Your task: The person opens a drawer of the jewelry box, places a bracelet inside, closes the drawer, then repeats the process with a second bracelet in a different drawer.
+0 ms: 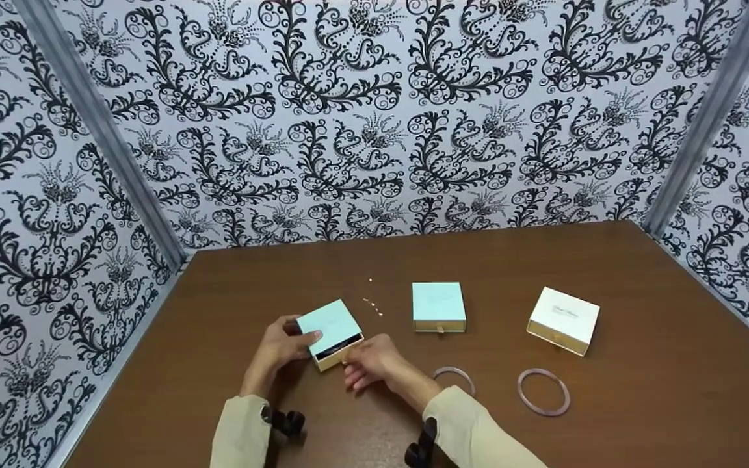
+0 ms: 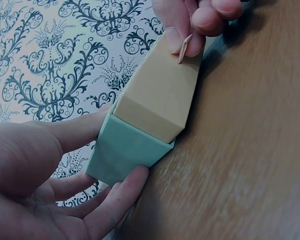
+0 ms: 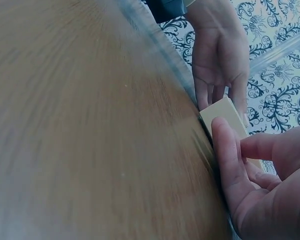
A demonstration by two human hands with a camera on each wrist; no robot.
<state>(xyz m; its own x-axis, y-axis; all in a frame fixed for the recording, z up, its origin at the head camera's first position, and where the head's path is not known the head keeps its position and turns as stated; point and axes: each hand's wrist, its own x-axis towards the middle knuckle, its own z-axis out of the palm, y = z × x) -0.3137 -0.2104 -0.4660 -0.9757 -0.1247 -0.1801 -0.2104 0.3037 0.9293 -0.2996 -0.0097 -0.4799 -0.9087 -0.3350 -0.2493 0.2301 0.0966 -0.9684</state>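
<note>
My left hand (image 1: pixel 281 341) grips a mint-green drawer box (image 1: pixel 331 322) on the table, its thumb lying on the lid. At the front, the cream drawer (image 2: pixel 155 90) is pulled partly out, and a dark strip of its inside shows in the head view. Thumb and finger of my right hand (image 1: pixel 374 359) pinch the small ribbon pull tab (image 2: pixel 184 49) on the drawer front. In the right wrist view, the drawer (image 3: pixel 223 111) lies beyond the right fingers, which hide the tab there. What the drawer contains cannot be made out.
Another mint-green box (image 1: pixel 437 301) and a white box (image 1: pixel 564 314) stand to the right, both shut. Two pale purple bangles (image 1: pixel 521 393) lie nearer, one partly behind the right forearm. Small white bits (image 1: pixel 373 304) lie behind the held box. Patterned walls (image 1: pixel 374 162) enclose the brown table (image 1: pixel 673 390).
</note>
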